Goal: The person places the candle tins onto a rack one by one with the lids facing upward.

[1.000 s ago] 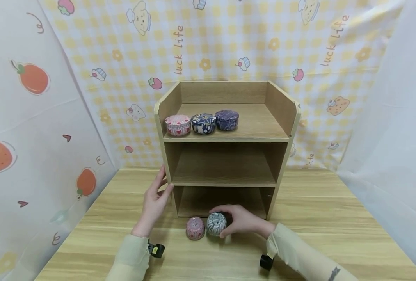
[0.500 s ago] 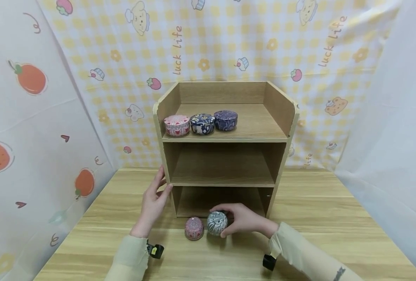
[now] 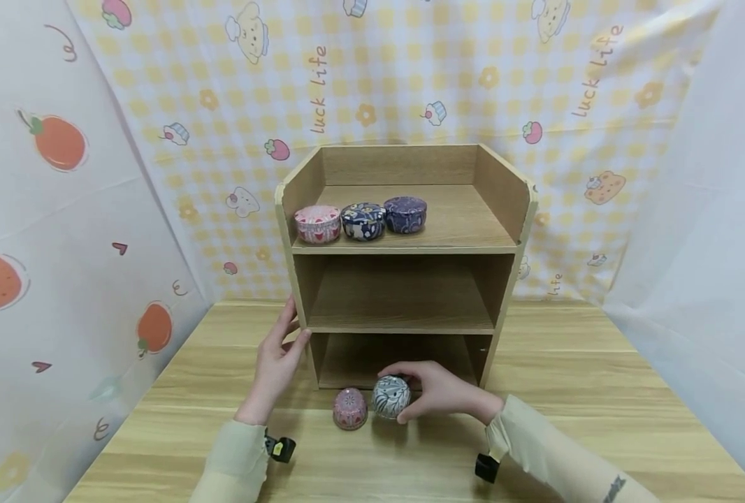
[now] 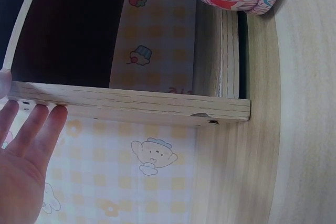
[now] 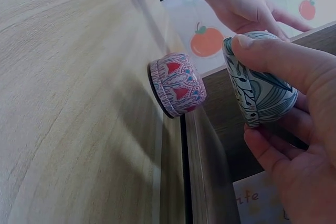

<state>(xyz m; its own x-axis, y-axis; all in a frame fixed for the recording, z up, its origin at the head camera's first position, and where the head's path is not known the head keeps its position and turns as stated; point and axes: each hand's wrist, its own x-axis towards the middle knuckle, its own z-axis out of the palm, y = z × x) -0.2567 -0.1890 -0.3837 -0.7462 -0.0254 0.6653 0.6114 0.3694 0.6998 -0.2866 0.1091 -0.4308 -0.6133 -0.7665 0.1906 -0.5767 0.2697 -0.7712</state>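
Observation:
Between thumb and fingers, my right hand (image 3: pixel 438 391) holds a small round tin (image 3: pixel 391 397) with a grey-white leaf pattern, in front of the lowest shelf. In the right wrist view this leaf-patterned tin (image 5: pixel 262 85) is off the table, the thumb across one side and the fingers on the other. Just left of it, a pink-and-red patterned tin (image 3: pixel 350 409) stands on the table by the shelf's front. My left hand (image 3: pixel 279 356) touches the left side panel of the wooden shelf unit (image 3: pixel 404 330). Its thumb lies at the panel's front edge and its straight fingers (image 4: pixel 44 129) along the outer face.
On the top board, toward the left, stand a pink tin (image 3: pixel 318 224), a dark blue patterned tin (image 3: pixel 363 221) and a purple tin (image 3: pixel 405 214) in a row. A wood-grain table (image 3: pixel 561 391) carries the unit. Printed cloth (image 3: pixel 435 70) hangs behind and at the sides.
My right hand has moved the leaf-patterned tin slightly right and up, widening the gap to the pink-and-red tin. The left hand stays against the side panel.

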